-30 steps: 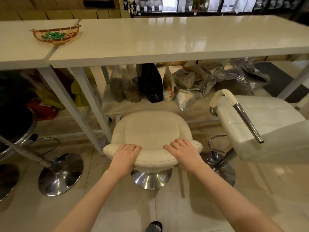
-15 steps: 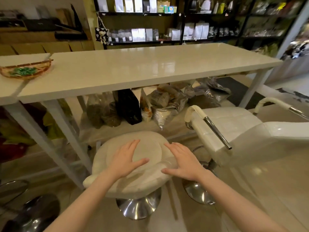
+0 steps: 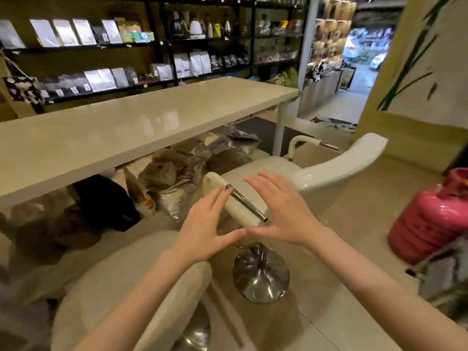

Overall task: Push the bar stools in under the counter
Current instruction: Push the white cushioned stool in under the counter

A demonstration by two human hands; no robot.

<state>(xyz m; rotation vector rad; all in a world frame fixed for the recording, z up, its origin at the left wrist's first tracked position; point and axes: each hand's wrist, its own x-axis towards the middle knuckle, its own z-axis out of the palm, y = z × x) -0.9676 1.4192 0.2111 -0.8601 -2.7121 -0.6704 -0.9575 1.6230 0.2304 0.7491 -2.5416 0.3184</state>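
Both hands, left (image 3: 202,224) and right (image 3: 281,211), hovered with fingers straight and released, grasping nothing, thumbs nearly touching above the armrest (image 3: 238,201) of the armchair stool (image 3: 336,163). That stool stood beside the bench (image 3: 141,127), not yet under it. The round stool (image 3: 114,287) lay nearest the viewer; whether it sat fully under could not be told.
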